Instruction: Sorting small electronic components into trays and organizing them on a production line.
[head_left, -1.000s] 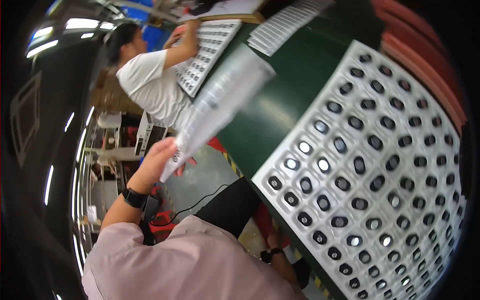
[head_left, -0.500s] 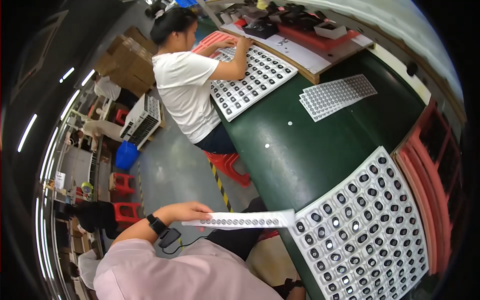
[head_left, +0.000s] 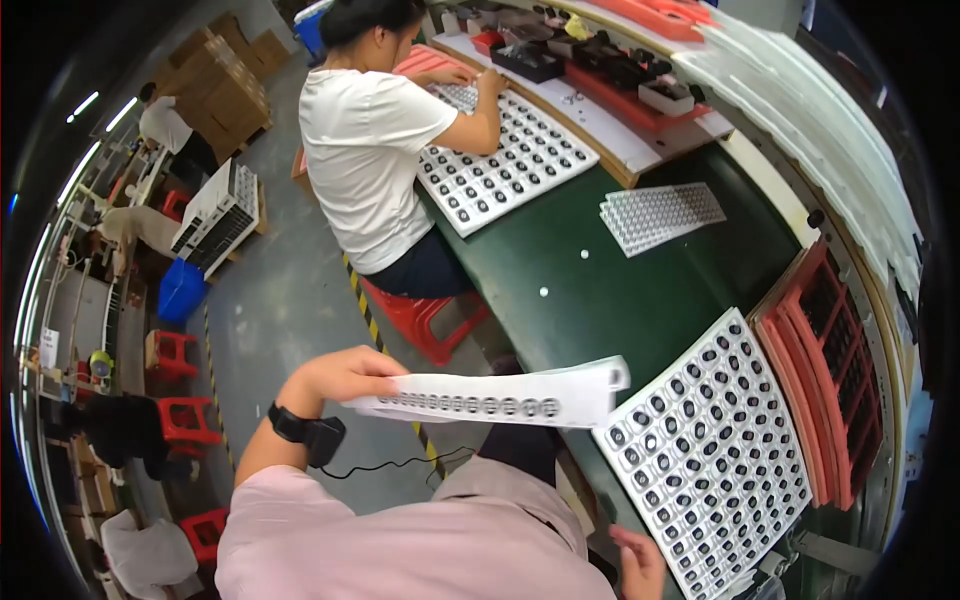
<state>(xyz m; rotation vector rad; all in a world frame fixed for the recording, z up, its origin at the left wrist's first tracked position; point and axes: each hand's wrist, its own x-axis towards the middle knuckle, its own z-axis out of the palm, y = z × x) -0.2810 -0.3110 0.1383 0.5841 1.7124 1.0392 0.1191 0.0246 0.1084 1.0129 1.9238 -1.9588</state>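
My left hand [head_left: 350, 375] is closed on one end of a white sheet of round stickers [head_left: 500, 388]. A row of dark rings shows along its lower edge, and its far end curls over. The sheet hangs in the air before me, its end close to the corner of a white moulded tray [head_left: 722, 455]. Small black round parts sit in the tray's many pockets. Low on the right, my right hand [head_left: 640, 565] is beside the tray's near edge, its fingers loosely apart and nothing visible in them.
On the green table [head_left: 560, 330] lie more sticker sheets [head_left: 662, 215] and two small white discs. Red plastic trays [head_left: 815, 400] stack at the right. A co-worker [head_left: 370, 150] sits ahead, hands at another filled tray [head_left: 510, 165]. Red stools [head_left: 420, 310] stand on the floor.
The sticker sheet in my left hand has come up and tilted, showing more of its white face. My right hand has come into clearer view beside the tray. The view has shifted.
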